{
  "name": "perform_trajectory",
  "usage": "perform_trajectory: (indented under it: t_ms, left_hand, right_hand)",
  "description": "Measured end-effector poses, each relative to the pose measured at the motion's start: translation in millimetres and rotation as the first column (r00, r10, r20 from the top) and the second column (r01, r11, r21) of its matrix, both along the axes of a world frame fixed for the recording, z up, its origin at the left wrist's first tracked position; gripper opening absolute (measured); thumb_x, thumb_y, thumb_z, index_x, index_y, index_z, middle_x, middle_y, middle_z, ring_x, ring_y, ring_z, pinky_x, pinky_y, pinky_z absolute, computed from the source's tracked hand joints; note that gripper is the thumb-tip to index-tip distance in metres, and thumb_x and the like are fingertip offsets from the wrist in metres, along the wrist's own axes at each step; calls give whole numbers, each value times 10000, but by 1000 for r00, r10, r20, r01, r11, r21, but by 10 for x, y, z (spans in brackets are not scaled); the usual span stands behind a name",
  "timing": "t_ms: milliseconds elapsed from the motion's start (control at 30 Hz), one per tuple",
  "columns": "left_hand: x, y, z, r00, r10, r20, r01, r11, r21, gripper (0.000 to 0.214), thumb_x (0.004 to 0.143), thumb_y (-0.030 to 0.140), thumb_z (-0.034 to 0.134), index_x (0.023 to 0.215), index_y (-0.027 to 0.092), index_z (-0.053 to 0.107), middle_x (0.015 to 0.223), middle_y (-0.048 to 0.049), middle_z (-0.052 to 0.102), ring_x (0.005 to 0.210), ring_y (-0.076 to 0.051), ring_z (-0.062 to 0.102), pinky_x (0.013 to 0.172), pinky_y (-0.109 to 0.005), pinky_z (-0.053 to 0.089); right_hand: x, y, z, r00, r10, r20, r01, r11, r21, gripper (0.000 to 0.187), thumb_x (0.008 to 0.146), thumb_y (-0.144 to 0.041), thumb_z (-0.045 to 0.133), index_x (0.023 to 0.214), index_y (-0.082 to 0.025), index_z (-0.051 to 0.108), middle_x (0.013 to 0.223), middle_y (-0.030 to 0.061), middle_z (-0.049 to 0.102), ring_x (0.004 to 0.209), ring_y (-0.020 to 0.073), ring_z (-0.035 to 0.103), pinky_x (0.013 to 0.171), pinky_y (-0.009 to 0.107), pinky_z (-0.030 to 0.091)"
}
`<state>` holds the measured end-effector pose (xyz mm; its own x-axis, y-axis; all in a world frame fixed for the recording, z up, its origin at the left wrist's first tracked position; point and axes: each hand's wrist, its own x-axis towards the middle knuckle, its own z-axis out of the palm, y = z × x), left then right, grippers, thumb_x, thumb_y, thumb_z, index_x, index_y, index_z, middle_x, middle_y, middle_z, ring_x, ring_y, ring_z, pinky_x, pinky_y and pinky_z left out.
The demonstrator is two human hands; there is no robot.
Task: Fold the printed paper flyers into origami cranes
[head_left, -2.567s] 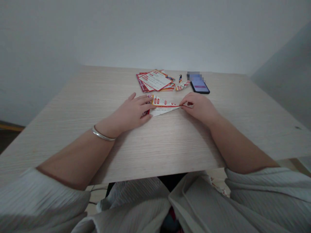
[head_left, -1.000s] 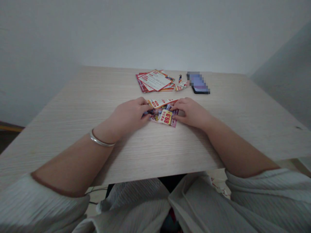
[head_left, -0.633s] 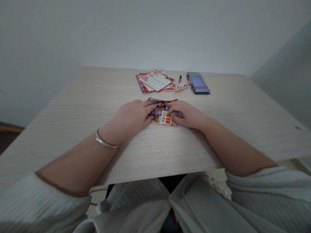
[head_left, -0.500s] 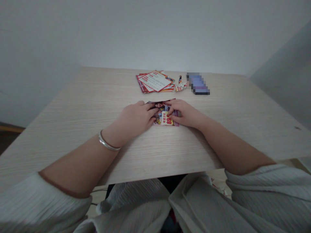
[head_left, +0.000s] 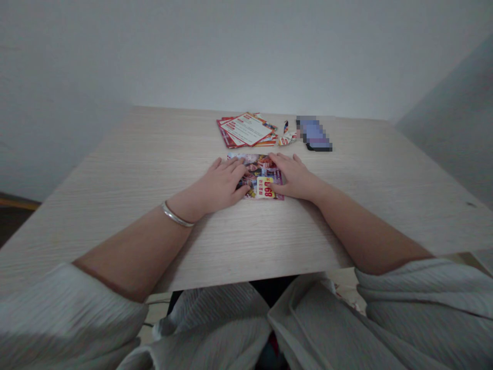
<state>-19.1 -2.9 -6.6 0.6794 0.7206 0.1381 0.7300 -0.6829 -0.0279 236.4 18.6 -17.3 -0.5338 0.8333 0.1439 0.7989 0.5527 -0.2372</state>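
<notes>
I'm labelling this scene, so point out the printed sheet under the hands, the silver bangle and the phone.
Printed sheet (head_left: 259,171): head view, picture side, near the middle.
Silver bangle (head_left: 175,217): head view, its outer band.
Phone (head_left: 315,133): head view, its pixelated screen.

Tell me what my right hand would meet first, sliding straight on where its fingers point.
Likely the pile of cards, lying beyond the flyer touched by your right hand, though depth is hard to judge.

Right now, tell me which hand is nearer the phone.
Right. The right hand, on the leaflet, is short of the phone, not touching it; the left hand, on the leaflet's left side, is farther off.
</notes>
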Motion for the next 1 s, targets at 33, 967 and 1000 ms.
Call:
perform_trajectory:
  t_ms: [33,967,1000]
  left_hand:
    - [-2,-2,0,1000,19,-2,-19,999,-27,584,1090,417,330,1457,16,544,1544,-271,544,1450,-380,512,1216,-554,371]
    - [-218,78,147,999,23,-50,-20,999,49,518,1082,487,453,1466,183,622,1583,-147,559,1497,-367,453,1269,-603,274]
    - [-201,65,137,999,-5,-41,7,999,47,564,1060,532,500,1513,207,582,1610,-135,532,1524,-380,409,1280,-601,252]
  right_hand:
    - [10,-2,-1,1000,-14,21,14,1000,-10,830,884,-440,690,1596,-115,413,1654,248,451,1533,410,428,1256,691,263]
    - [161,-37,-45,958,256,-132,-254,967,28,784,871,-507,750,1543,-156,549,1588,208,553,1457,359,538,1222,568,409]
    - [154,-39,-37,959,254,-125,-252,967,28,859,847,-532,768,1567,-138,512,1595,220,542,1455,370,538,1219,571,408]
